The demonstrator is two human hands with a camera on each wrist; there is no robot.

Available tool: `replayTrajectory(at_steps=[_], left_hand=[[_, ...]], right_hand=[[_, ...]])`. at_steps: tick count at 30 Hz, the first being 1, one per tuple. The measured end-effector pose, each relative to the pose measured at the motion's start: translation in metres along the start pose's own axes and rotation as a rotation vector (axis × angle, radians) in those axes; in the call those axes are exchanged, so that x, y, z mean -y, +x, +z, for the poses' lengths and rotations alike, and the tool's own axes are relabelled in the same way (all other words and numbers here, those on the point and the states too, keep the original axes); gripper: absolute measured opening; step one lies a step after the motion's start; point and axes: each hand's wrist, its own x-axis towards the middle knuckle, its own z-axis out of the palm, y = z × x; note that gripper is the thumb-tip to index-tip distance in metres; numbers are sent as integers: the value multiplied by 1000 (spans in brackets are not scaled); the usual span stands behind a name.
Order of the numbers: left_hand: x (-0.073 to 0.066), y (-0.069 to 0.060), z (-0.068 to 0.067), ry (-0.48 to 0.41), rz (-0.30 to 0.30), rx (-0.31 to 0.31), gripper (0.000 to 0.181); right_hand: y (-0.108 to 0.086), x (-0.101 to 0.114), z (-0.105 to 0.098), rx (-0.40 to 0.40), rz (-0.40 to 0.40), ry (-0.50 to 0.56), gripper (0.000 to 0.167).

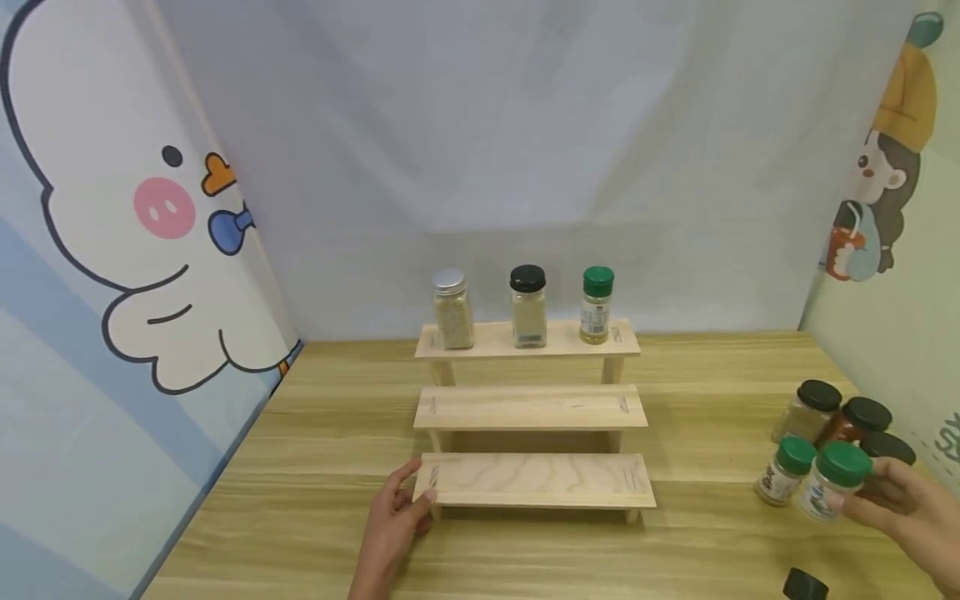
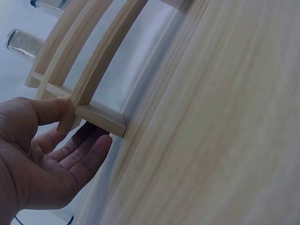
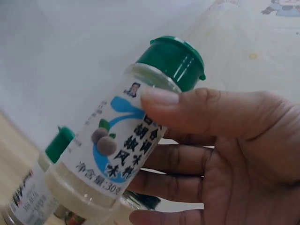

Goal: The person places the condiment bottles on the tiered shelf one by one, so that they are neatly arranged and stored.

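Note:
A three-step wooden rack [image 1: 534,481] stands on the table. My left hand [image 1: 393,521] grips the left end of its lowest step; in the left wrist view the thumb of that hand [image 2: 42,154] lies on the board [image 2: 101,58] and the other fingers are beneath. On the top step stand a silver-capped jar [image 1: 453,317], a black-capped jar [image 1: 529,312] and a green-capped bottle [image 1: 596,308]. At the right, my right hand [image 1: 903,508] holds a white-labelled bottle with a green cap [image 1: 832,479]. The right wrist view shows the hand [image 3: 225,140] pinching this bottle [image 3: 112,136], which is tilted there.
Beside the held bottle stands a smaller green-capped bottle [image 1: 782,475]. Behind are black-capped jars [image 1: 808,412], one with red contents [image 1: 853,423]. Another black cap [image 1: 805,585] shows at the bottom edge. A grey cloth wall [image 1: 525,150] rises behind the table.

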Motion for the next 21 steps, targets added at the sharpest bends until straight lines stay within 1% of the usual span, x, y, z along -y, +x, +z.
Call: replayTrajectory(at_steps=[4,11,13,17,21], left_hand=[[1,-1,0,3,-2,-1,56],[1,1,-1,14,22,-8,56],[1,2,-1,11,29,-6,55],[1,2,0,1,40,0,55],[2,0,-2,-18,26,-5,56]], right_hand=[[0,13,6,0,-71,16,52],[10,39,23,25,-146,148,40],[13,48,28,30,-181,152,36],[20,70,38,66,-258,175,33],[25,91,54,117,-325,224,34]])
